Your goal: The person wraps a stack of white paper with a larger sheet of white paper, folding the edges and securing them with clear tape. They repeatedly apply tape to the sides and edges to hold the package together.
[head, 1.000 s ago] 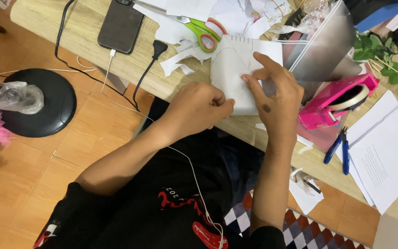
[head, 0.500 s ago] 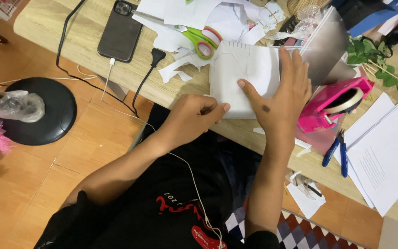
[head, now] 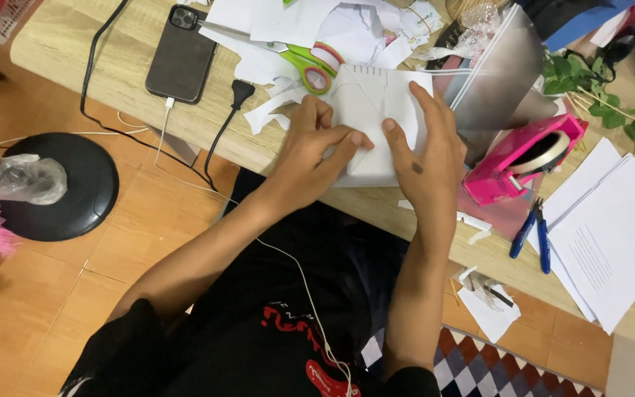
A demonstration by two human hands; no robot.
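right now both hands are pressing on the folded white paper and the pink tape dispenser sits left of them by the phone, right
Not quite. The head view shows the pink tape dispenser right of the hands, away from the phone. The left hand and right hand do press on the folded white paper.

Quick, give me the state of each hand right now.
Left hand: fingers curled, pressing on the folded white paper.
Right hand: open, flat on the same paper.

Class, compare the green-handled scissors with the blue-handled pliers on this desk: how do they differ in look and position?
The scissors have green and pink loop handles and lie among paper scraps beside the left hand. The pliers have straight blue handles and lie by the stacked sheets, past the right hand. Neither is held.
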